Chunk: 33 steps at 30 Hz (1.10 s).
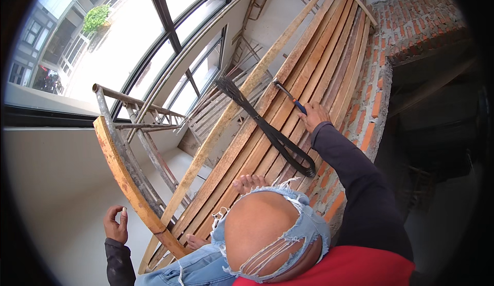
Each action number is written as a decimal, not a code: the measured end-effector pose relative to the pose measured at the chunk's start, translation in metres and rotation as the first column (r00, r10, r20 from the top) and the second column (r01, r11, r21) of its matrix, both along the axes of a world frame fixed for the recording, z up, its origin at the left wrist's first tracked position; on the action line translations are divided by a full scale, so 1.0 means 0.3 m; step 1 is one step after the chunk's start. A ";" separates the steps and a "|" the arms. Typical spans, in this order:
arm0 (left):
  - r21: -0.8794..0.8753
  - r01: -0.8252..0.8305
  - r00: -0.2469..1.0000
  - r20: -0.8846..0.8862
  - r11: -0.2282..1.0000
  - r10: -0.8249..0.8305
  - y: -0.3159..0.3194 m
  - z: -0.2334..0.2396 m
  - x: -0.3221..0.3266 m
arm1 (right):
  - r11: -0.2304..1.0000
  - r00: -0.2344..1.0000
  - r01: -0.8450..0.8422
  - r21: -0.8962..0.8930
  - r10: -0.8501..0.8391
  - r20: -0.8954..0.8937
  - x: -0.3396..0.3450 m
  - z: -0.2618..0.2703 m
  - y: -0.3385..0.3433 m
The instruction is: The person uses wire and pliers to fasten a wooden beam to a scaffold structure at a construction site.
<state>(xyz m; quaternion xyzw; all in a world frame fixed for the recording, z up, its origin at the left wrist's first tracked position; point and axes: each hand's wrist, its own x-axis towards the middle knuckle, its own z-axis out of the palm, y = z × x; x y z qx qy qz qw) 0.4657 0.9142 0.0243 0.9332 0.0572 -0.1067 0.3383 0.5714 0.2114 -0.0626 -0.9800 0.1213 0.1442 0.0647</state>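
Observation:
My right hand (314, 116) grips the blue handle of a slim metal hand tool (286, 91), probably a small hammer or tying hook. Its bright head lies over the wooden planks (308, 69). Left of that hand, a folded bundle of black tie wire (266, 125) rests across the planks, its loop toward my knee. My left hand (116, 224) hangs off to the left with curled fingers and the thumb apart, nothing visible in it. Beside it rises a stained timber beam (129, 185). My bare toes (251, 182) press on the planks.
A raw brick wall edge (362, 131) borders the planks on the right, above a dark opening (428, 131). Metal scaffold frames (142, 131) stand left, before black-framed windows (173, 40). A long pale batten (227, 116) slants along the planks' left side, with a drop beyond.

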 end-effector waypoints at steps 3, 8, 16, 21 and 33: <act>0.041 0.200 0.945 -0.272 0.979 -0.181 -0.153 0.123 0.171 | 1.000 1.000 -0.017 -0.023 0.017 0.010 -0.068 -0.059 -0.018; -0.064 0.441 0.858 -0.262 0.895 -0.442 -0.554 0.064 0.369 | 0.992 0.991 0.025 0.120 -0.041 0.131 -0.147 -0.012 -0.024; -0.496 0.152 0.855 -0.367 0.855 -0.365 -1.180 -0.273 0.348 | 0.872 0.961 0.275 0.405 -0.249 -0.117 -0.541 0.124 0.065; -0.577 -0.036 0.890 -0.389 0.816 -0.236 -1.368 -0.387 0.283 | 0.907 0.956 0.244 0.343 -0.284 0.069 -0.653 0.060 0.115; -0.637 -0.647 0.709 -0.705 0.418 0.023 -1.634 -0.428 0.387 | -0.003 0.621 0.715 0.699 -0.454 -0.638 -0.647 0.109 0.004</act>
